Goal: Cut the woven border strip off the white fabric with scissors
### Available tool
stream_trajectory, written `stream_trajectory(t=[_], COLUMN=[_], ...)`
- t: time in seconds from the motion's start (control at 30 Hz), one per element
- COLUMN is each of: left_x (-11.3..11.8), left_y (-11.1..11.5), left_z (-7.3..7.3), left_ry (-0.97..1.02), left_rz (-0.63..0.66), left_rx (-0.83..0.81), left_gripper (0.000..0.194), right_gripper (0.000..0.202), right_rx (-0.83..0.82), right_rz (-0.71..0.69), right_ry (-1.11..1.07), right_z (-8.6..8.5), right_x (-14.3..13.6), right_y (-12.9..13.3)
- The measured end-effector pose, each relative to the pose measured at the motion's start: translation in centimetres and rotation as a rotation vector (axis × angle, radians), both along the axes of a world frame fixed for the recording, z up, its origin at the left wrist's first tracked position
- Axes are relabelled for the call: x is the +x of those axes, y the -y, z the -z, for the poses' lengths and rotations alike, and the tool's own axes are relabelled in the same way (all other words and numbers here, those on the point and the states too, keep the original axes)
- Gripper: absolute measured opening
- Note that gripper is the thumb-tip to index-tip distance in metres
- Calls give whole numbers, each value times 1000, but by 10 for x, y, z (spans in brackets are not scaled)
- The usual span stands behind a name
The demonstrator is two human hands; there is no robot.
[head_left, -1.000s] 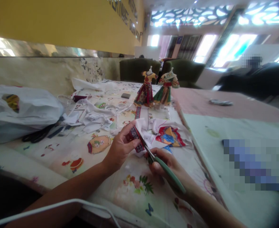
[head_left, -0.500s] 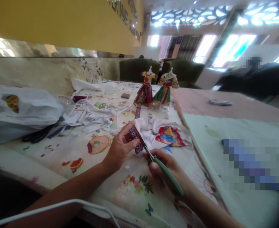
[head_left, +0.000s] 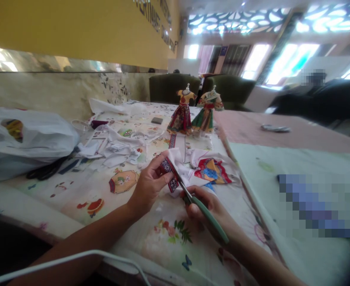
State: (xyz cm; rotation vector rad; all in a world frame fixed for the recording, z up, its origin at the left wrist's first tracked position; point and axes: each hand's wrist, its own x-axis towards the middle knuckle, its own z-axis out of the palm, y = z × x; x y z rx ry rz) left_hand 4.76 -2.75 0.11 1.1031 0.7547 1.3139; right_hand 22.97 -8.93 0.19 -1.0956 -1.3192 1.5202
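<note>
Pinched between the thumb and fingers of my left hand (head_left: 151, 180) is a white fabric piece (head_left: 176, 157) with a dark red and navy patterned border (head_left: 171, 174). My right hand (head_left: 207, 206) grips green-handled scissors (head_left: 209, 220), whose blades point up and left and lie along the border's right edge. The blades look nearly closed; whether cloth is between them I cannot tell. Just right of the blades lies crumpled white cloth with a red, blue and yellow printed motif (head_left: 213, 171). An orange cut-out printed shape (head_left: 123, 181) rests left of my left hand.
Two small dressed mannequins (head_left: 181, 113) stand at the back. White scraps (head_left: 112, 149) and a plastic bag (head_left: 23, 139) lie left, with a dark grey block (head_left: 156, 120) beyond. A white cable (head_left: 94, 253) crosses the lower foreground. A pale green cloth (head_left: 261, 186) covers the right side.
Both hands, the bordered fabric and the scissors stay almost in place. The whole view has shifted very slightly.
</note>
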Motion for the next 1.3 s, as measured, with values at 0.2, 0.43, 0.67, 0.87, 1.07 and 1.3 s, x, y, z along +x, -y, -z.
stream_trajectory(t=[0.2, 0.43, 0.67, 0.87, 1.07, 1.3], left_x=[0, -1, 0, 0, 0, 0], left_y=[-1, 0, -1, 1, 1, -1], left_z=[3, 2, 3, 2, 0, -1], left_ry=[32, 8, 11, 21, 19, 22], left_rz=[32, 35, 48, 36, 29, -23], left_rx=[3, 7, 29, 17, 11, -20], left_gripper=[67, 68, 67, 66, 66, 66], right_gripper=[63, 59, 61, 59, 61, 63], right_rx=[-2, 16, 6, -7, -20, -50], right_rz=[-35, -32, -11, 2, 7, -7], right_ry=[-48, -48, -17, -13, -13, 19], right_z=[-1, 4, 1, 0, -2, -4], right_x=[0, 0, -1, -2, -2, -1], right_y=[1, 4, 5, 5, 5, 3])
